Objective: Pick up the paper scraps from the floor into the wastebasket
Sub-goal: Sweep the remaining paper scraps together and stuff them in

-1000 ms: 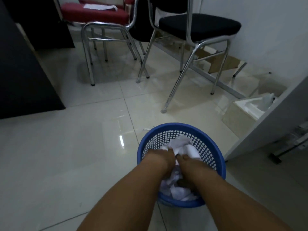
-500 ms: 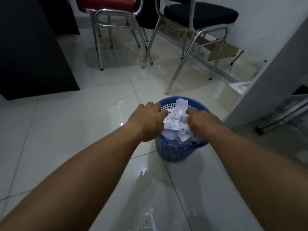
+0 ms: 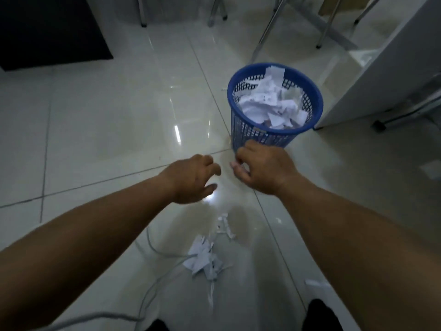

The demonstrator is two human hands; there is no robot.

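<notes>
A blue mesh wastebasket [image 3: 241, 130] stands on the pale tiled floor, filled with crumpled white paper [image 3: 269, 101] up to its rim. My left hand [image 3: 193, 179] hovers over the floor in front of the basket, fingers spread and empty. My right hand [image 3: 262, 167] is beside it, just below the basket's near wall, fingers curled loosely with nothing in them. A pile of torn white paper scraps [image 3: 202, 259] lies on the floor closer to me, with smaller scraps [image 3: 224, 225] just beyond it and one piece [image 3: 315, 283] to the right.
A thin grey cable [image 3: 152, 249] loops across the floor by the scraps. Chrome chair legs [image 3: 267, 27] stand behind the basket. A white cabinet panel [image 3: 381, 68] rises at the right, a black mat [image 3: 47, 32] lies far left. My dark shoes [image 3: 317, 314] show at the bottom.
Both hands left the basket and drew back toward me, now empty. My view tilted down, bringing the scrap pile on the floor into sight.
</notes>
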